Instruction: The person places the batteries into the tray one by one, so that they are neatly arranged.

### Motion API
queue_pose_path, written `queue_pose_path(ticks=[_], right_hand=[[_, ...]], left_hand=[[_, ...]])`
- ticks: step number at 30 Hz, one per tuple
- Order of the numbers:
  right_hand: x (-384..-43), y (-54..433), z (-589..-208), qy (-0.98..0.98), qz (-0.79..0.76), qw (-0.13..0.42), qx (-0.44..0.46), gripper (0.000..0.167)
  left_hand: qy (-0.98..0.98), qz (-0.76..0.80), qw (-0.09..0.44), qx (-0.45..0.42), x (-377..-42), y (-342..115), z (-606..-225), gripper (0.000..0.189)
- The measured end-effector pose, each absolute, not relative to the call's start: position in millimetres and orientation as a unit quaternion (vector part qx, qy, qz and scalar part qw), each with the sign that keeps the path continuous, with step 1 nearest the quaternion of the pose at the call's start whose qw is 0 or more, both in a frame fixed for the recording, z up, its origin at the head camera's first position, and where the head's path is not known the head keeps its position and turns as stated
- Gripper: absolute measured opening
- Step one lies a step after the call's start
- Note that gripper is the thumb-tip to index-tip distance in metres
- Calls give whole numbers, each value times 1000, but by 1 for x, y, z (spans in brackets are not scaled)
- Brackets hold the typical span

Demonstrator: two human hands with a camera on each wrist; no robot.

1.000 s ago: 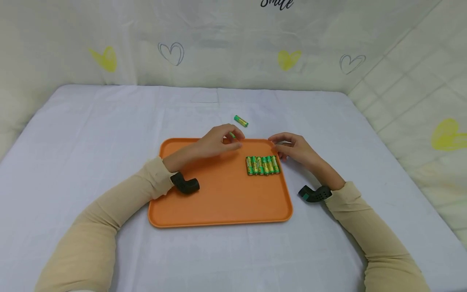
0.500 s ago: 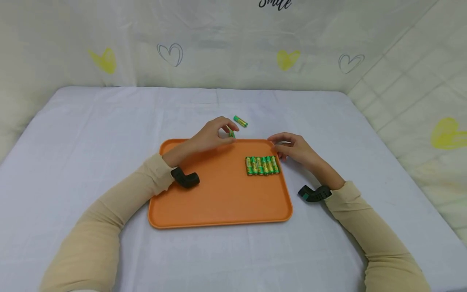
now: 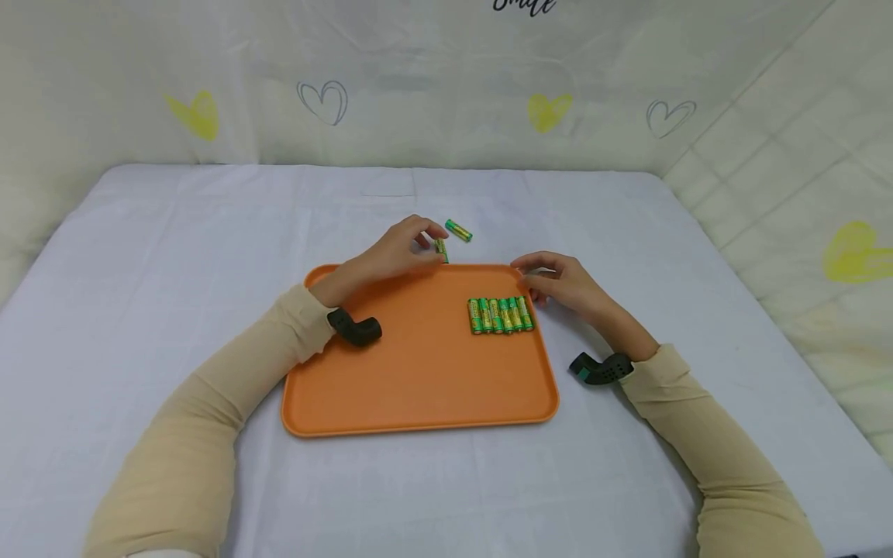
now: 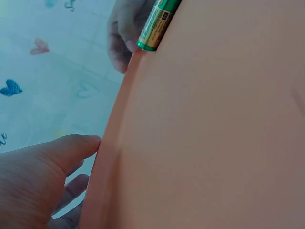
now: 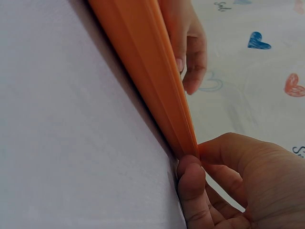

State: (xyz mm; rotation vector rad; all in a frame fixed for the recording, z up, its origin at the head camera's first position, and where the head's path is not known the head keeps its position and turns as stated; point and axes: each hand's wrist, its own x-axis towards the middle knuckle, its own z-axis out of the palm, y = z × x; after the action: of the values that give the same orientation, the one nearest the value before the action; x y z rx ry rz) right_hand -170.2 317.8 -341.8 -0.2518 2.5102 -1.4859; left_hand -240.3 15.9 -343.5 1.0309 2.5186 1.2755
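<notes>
An orange tray (image 3: pixel 418 380) lies on the white cloth, with a row of several green-and-gold batteries (image 3: pixel 500 315) along its right side. Just beyond the far rim, my left hand (image 3: pixel 398 249) has its thumb and fingers curved loosely around a single battery (image 3: pixel 441 250), apparently without pinching it. In the left wrist view the left thumb (image 4: pixel 78 145) meets the tray's rim, and that single battery is hidden. At the far right corner my right hand (image 3: pixel 561 280) grips the tray; the right wrist view shows its fingers (image 5: pixel 193 179) against the corner.
Another loose battery (image 3: pixel 458 230) lies on the cloth beyond the tray. Fabric with printed hearts (image 3: pixel 323 103) hangs behind the table and to the right. Each wrist carries a black camera mount (image 3: pixel 356 329).
My left hand has moved away from me and slightly left, from over the tray to beyond its far rim, uncovering more of the single battery. The right hand stays at the tray's corner.
</notes>
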Motion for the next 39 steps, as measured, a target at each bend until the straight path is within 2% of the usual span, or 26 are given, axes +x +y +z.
queue_pose_path(ticks=[9, 16, 30, 35, 39], right_hand=[[-170, 318, -342, 855, -501, 107, -80, 36], [-168, 318, -341, 851, -507, 109, -80, 37], [-169, 318, -343, 850, -510, 110, -72, 36], [-170, 319, -344, 851, -508, 109, -73, 36], [-169, 319, -342, 853, -505, 109, -73, 36]], left_hand=[[848, 414, 88, 318, -247, 19, -341, 44], [852, 396, 88, 331, -246, 18, -341, 45], [870, 388, 94, 291, -247, 22, -340, 52], [860, 407, 56, 302, -247, 21, -344, 34], [856, 411, 60, 309, -247, 21, -343, 31]])
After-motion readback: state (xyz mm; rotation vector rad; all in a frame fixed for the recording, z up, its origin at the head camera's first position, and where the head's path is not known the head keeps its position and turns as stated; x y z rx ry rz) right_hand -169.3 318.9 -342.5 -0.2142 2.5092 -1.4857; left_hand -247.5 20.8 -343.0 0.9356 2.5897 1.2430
